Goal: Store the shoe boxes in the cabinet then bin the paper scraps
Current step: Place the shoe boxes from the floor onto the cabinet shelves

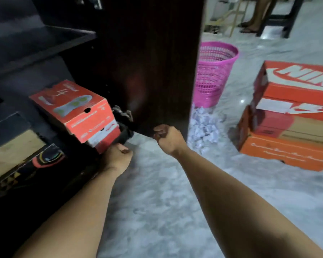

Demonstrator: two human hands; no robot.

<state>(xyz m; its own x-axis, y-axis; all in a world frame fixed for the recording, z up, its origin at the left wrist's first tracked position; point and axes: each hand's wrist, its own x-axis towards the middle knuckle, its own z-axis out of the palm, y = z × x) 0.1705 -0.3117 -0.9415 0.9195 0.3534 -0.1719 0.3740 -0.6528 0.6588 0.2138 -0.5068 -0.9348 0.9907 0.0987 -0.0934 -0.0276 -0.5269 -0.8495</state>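
Our left hand (117,157) curls closed beneath the red cardboard shoe box (76,112) lying just above it on the cabinet's bottom shelf, long axis running inward. Our right hand (167,137) pinches the dark wooden cabinet door (147,62); orange boxes (291,116) wait rightward.

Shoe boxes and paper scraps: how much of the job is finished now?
Done: one red shoe box sits in the cabinet. In hand: left hand at that box, right hand gripping the door. Left: stacked boxes on the floor, paper scraps beside the pink bin.
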